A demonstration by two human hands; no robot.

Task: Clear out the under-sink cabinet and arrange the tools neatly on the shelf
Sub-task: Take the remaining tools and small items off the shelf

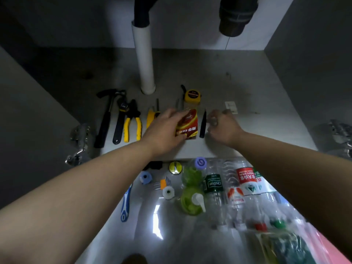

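Left hand [163,128] wraps a red-labelled clear plastic jar [187,122], apparently to pull it from the tool row; right hand [224,126] curls beside a slim black tool [203,124], its hold unclear. Further left, black-handled hammer [103,121] and yellow-handled pliers [132,122] lie parallel, sorted.

Head-worn wide-angle view, facing forward and down, close above cabinet floor [238,82]

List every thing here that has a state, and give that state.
Left hand, gripping the packet.
Right hand, fingers curled; whether holding anything, unclear.
Pliers, closed, lying flat.
Hammer, lying flat.
Tape measure, retracted.
Bottles, on their sides, capped.
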